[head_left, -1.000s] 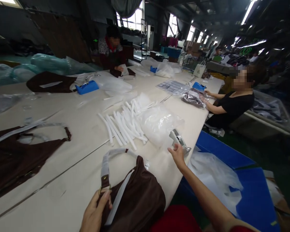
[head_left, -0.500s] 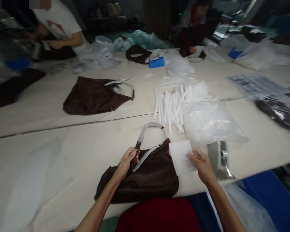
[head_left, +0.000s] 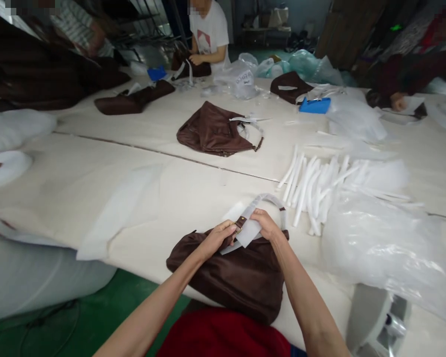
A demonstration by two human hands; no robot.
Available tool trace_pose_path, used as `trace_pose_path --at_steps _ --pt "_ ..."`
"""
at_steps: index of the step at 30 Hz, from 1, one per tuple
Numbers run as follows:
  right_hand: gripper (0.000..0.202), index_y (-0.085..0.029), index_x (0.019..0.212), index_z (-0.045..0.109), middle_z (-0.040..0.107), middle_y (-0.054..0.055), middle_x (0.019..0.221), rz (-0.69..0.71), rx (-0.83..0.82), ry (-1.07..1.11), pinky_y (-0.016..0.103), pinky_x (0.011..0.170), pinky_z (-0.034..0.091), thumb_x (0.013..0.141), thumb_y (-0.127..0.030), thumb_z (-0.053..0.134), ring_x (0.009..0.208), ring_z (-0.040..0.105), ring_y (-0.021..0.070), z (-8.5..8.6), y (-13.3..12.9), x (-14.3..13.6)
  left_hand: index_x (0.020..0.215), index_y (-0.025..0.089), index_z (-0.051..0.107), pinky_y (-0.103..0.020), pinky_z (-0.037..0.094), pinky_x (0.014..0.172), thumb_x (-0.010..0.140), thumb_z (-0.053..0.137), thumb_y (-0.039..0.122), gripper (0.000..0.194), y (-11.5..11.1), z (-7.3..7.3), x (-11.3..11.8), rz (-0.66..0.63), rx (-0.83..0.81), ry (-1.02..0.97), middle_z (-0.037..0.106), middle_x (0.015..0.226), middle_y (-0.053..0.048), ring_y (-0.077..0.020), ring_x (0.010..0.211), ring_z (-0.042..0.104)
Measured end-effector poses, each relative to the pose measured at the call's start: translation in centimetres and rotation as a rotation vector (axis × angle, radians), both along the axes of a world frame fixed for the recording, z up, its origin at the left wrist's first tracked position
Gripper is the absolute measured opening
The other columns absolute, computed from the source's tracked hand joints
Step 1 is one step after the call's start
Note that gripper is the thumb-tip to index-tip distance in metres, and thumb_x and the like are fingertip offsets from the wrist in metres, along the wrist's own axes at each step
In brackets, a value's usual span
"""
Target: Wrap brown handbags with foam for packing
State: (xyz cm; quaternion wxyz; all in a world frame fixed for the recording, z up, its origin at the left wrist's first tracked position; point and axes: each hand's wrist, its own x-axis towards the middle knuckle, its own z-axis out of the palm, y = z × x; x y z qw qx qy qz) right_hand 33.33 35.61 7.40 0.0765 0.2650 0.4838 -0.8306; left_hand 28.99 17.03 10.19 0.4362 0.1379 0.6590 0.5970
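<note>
A dark brown handbag (head_left: pixel 241 277) lies at the table's front edge, before my body. My left hand (head_left: pixel 222 237) is closed on the base of its strap, beside the brass ring and buckle. The bag's handle (head_left: pixel 265 198), wrapped in pale film, arches up behind the hands. Pinched in my right hand (head_left: pixel 266 224) is a thin white sheet of wrapping paper (head_left: pixel 250 234), laid against the handle just right of the buckle. A pale strip (head_left: pixel 230 248) hangs over the bag's opening, partly hidden by the sheet.
White padding sticks (head_left: pixel 315 183) and a clear plastic bag (head_left: pixel 382 243) lie to the right, near a grey tape dispenser (head_left: pixel 379 317). Another brown handbag (head_left: pixel 211 129) lies beyond the table seam. A translucent sheet (head_left: pixel 126 203) is at left. Co-workers (head_left: pixel 210 34) work across the table.
My right hand has brought the white sheet leftward from beside the bag to the handle near the buckle. My left hand keeps its hold. The view has swung left.
</note>
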Motion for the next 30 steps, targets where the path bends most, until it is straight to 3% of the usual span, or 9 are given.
trace_pose_path --at_steps 5,10,14,19,26,30 --pt "0.027 -0.018 0.070 0.064 0.071 0.000 0.065 -0.004 -0.190 0.109 0.028 0.064 0.049 0.051 -0.028 0.080 0.064 0.064 0.0178 -0.7 0.0 -0.1 0.097 0.023 0.040 -0.020 0.037 0.048 0.075 0.070 0.059 0.052 0.5 -0.7 0.3 0.137 -0.017 -0.041 0.058 0.066 0.007 -0.0097 0.050 0.055" --pt "0.024 -0.019 0.070 0.064 0.071 0.001 0.067 0.006 -0.160 0.094 0.029 0.064 0.050 0.052 -0.027 0.077 0.071 0.067 0.0212 -0.5 0.4 -0.7 0.114 0.023 0.040 -0.023 0.043 0.049 0.061 0.086 0.048 0.074 1.1 0.3 0.3 0.297 0.021 -0.181 0.064 0.079 0.004 -0.0100 0.051 0.057" --pt "0.029 -0.018 0.074 0.064 0.071 0.002 0.069 0.154 -0.067 0.019 0.028 0.059 0.048 0.053 -0.029 0.079 0.070 0.066 0.0212 -0.2 0.7 -1.3 0.097 0.013 0.062 -0.024 0.044 0.053 0.059 0.087 0.044 0.055 1.0 0.6 0.2 0.274 0.047 -0.233 0.065 0.069 0.000 -0.0102 0.052 0.055" --pt "0.031 -0.015 0.080 0.065 0.071 0.002 0.069 0.254 0.017 0.010 0.027 0.055 0.045 0.057 -0.032 0.077 0.065 0.065 0.0199 -0.5 1.0 -1.4 0.084 0.011 0.071 -0.024 0.046 0.056 0.053 0.090 0.040 0.046 1.1 -0.4 0.5 0.339 -0.016 -0.293 0.069 0.065 -0.002 -0.0122 0.055 0.058" --pt "0.039 -0.016 0.088 0.066 0.073 0.004 0.075 0.163 0.064 0.022 0.031 0.062 0.051 0.058 -0.036 0.079 0.071 0.067 0.0224 0.0 1.3 -0.2 0.085 0.014 0.075 -0.027 0.050 0.070 0.051 0.090 0.034 0.042 1.5 -1.0 0.0 0.355 -0.004 -0.233 0.075 0.077 -0.005 -0.0151 0.067 0.063" --pt "0.052 -0.020 0.121 0.056 0.073 0.007 0.100 0.044 0.021 0.027 0.034 0.068 0.056 0.073 -0.037 0.068 0.082 0.069 0.0221 -0.5 1.1 3.3 0.083 0.014 0.076 -0.030 0.050 0.078 0.053 0.088 0.034 0.038 1.2 -0.6 -0.6 0.307 -0.011 -0.244 0.077 0.084 -0.006 -0.0191 0.077 0.066"
